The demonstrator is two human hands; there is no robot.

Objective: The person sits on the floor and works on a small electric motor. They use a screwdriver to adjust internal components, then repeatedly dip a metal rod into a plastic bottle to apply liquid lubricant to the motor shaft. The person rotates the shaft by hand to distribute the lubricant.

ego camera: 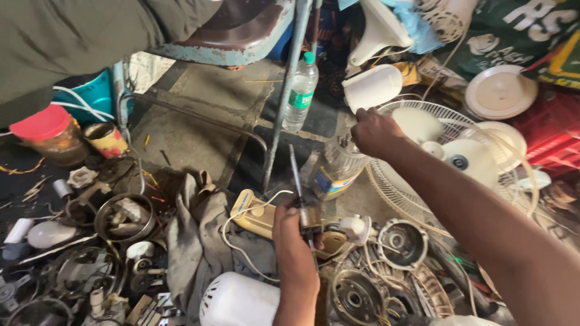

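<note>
Metal parts lay closest to me: a round motor housing (354, 297) with its centre hole facing up, a white vented motor cover (238, 300) and a grey rag (199, 235) bunched between them, probably dropped there so it stayed in reach. My left hand (293, 241) was clamped around a small motor rotor (310, 216), its long shaft (295, 172) pointing up and away from me; I gripped it by the body, I think, so the shaft stayed free. It sat just above a cream plastic switch box (257, 218) with a white wire (241, 211) looping off it.

My right hand (376, 130) was stretched well apart from the left, fingers curled shut near the top of a clear plastic jar (338, 166); whether it pinched anything I could not tell. The jar carried a blue and yellow label band low on its side. Beside it a white fan guard (417, 187) lay with pale blades (468, 158) inside it, flat so it would not roll.

Off to the left stood a jar with a red lid (42, 124) and a small printed tin (106, 139). Farther back a clear water bottle (300, 90) with a green cap and green label band stood upright against a thin metal chair leg (284, 102), under a worn blue seat (232, 39). At the far right a white round disc (500, 90) rested against a green printed sack (531, 30), with a red crate (553, 130) below.
</note>
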